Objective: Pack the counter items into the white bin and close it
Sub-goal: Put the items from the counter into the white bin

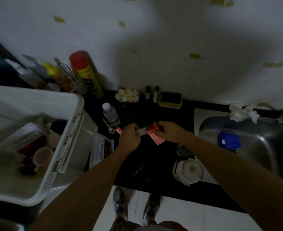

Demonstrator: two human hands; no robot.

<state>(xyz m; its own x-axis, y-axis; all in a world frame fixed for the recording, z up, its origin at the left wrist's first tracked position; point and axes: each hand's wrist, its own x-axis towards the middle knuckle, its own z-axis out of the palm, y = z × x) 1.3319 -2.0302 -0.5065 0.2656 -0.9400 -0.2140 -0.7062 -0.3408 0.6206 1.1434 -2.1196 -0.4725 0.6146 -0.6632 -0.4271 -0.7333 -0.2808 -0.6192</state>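
Observation:
The white bin [65,130] stands open at the left with a pink cup [42,155], a brush and boxes inside; its lid hangs at the right side. Over the black counter [154,164], my left hand [129,135] grips a green and white tube [142,130]. My right hand [169,130] holds a red carton [155,135] at the tube's other end. A water bottle [111,115], scissors [108,125], a tray of white round pieces [127,95], two small bottles [151,93] and a yellow-rimmed case [170,100] lie on the counter.
Spray can [85,72], yellow bottle [53,70] and utensils stand at the back left by the wall. A steel sink [254,142] with a blue cloth [229,140] is at the right, tissue [242,112] behind it. A white round container [188,170] sits near the front edge.

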